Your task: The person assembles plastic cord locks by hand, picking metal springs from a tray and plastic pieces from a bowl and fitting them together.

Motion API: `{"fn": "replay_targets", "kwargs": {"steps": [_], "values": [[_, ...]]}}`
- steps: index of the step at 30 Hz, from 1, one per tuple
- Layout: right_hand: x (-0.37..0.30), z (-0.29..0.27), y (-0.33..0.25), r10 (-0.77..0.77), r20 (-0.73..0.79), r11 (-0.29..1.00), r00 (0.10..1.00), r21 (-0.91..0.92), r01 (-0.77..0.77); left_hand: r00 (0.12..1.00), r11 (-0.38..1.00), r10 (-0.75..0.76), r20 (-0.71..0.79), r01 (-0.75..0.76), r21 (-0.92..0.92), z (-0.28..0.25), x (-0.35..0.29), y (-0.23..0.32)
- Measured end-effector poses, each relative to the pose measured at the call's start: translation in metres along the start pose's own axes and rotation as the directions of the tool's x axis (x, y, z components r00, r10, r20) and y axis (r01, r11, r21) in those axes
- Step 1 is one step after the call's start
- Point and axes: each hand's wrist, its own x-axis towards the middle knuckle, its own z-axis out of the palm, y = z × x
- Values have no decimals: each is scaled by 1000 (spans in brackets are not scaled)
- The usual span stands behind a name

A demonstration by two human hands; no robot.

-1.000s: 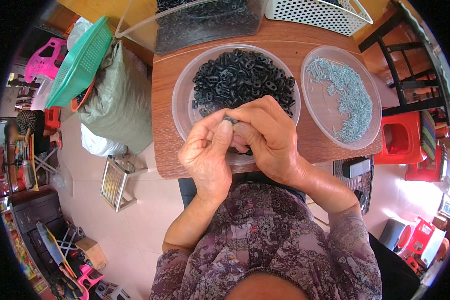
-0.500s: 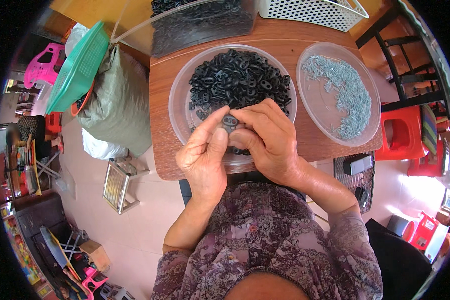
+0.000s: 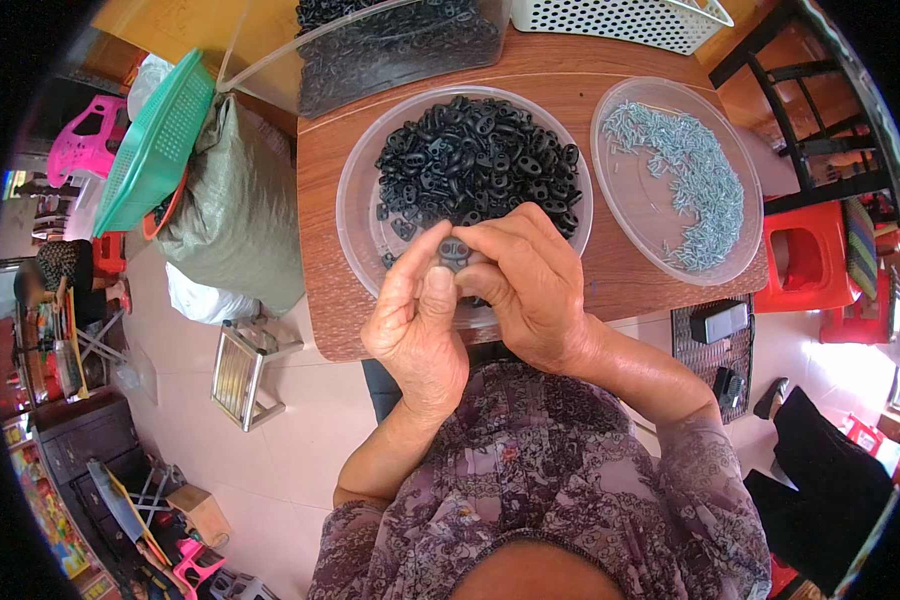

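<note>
Over the near rim of a round clear tub [image 3: 353, 240], a small dark plastic piece with two holes [image 3: 454, 248] is pinched between my two hands. My left hand [image 3: 418, 325] holds its left side between thumb and fingers. From the right, my right hand [image 3: 530, 285] grips the same piece with thumb and bent forefinger, its other fingers curled. Behind my fingers, a heap of similar black two-hole pieces [image 3: 480, 155] fills most of the tub. Whether a metal part is also between my fingertips is hidden.
A round clear lid or tray [image 3: 635, 220] with many small silvery metal pins [image 3: 705, 190] lies at the right on the wooden table [image 3: 560, 75]. Behind stand a clear bin of black pieces [image 3: 400, 60] and a white perforated basket [image 3: 620, 22]. A grey-green sack [image 3: 245, 210] stands left.
Both hands keep hold of the dark piece and have shifted only slightly, with the piece a little lower. At the lower right, a black-clothed shape has moved and a foot now shows.
</note>
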Motion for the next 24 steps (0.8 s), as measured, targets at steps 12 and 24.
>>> {"fn": "replay_targets", "kwargs": {"steps": [12, 24], "values": [[0, 1, 0, -82, -11, 997, 997, 9, 83, 1000, 997, 30, 0, -29, -76, -5, -1, -6], [4, -1, -5, -81, -50, 996, 995, 41, 83, 997, 992, 78, 14, -76, -103, -3, -3, -2]]}}
